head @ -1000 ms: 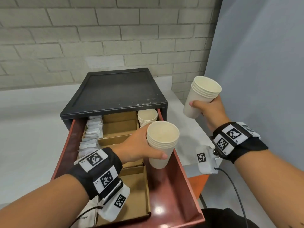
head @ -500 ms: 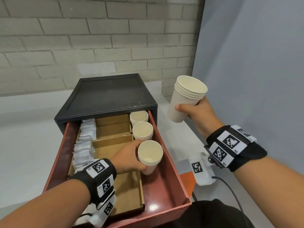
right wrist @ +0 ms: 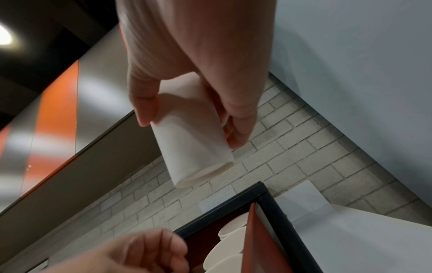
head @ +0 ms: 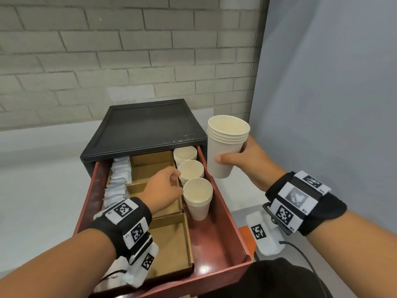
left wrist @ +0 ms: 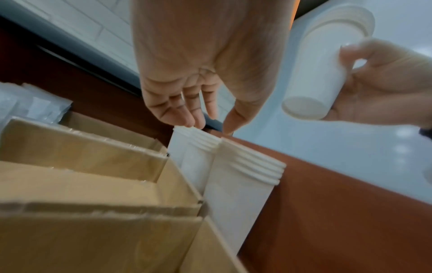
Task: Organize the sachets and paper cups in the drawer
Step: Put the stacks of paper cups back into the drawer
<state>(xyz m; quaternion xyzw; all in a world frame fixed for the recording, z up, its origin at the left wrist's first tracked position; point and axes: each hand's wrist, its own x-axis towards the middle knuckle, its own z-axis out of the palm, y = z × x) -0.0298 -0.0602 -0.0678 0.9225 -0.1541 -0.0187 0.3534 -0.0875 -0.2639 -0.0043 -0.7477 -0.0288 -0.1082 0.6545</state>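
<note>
The red drawer (head: pixel 223 235) stands pulled out. Three stacks of white paper cups stand in a row along its right side: far (head: pixel 185 154), middle (head: pixel 191 171) and near (head: pixel 197 197). My left hand (head: pixel 179 179) hovers just left of the middle stack with loosely curled fingers and holds nothing. In the left wrist view its fingertips (left wrist: pixel 187 120) hang right above the cup rims (left wrist: pixel 205 144). My right hand (head: pixel 233 154) grips another cup stack (head: pixel 225 145) in the air, right of the drawer. White sachets (head: pixel 120 175) fill the left column.
Brown cardboard dividers (head: pixel 169 239) form empty compartments in the drawer's middle. The black cabinet top (head: pixel 148 125) lies behind the drawer. A grey panel (head: pixel 322 104) stands on the right and a brick wall (head: pixel 129 50) behind. The white counter (head: pixel 38 190) spreads left.
My left hand set its cup stack down in the drawer's right lane, let go and drew back to the left. The right hand with its stack came lower and closer to the drawer.
</note>
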